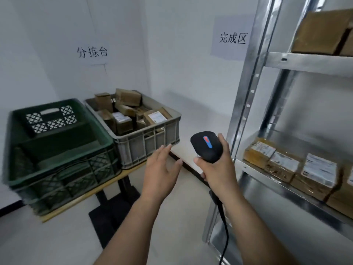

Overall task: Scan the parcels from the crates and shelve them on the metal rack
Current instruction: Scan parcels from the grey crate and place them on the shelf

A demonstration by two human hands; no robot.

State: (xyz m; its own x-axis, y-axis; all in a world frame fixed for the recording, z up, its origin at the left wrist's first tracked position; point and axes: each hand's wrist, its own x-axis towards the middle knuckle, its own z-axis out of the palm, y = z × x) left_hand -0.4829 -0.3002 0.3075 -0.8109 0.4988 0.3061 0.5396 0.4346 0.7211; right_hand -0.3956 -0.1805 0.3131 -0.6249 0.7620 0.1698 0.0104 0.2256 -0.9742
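A grey crate (152,139) on the table holds several brown cardboard parcels (128,108), some with white labels. Beside it on the left stands a green crate (63,161) with nothing visible inside. My left hand (162,169) is stretched out with straight fingers toward the grey crate's near corner and holds nothing. My right hand (215,169) grips a black handheld scanner (207,146) with a blue and red stripe; its cable hangs down. The metal rack (246,104) stands on the right, with several labelled parcels (282,165) on its middle shelf.
A larger brown box (321,33) sits on the rack's upper shelf. Both crates rest on a wooden table (91,196) with a black leg and foot. Two paper signs hang on the white walls. Pale floor lies between the table and the rack.
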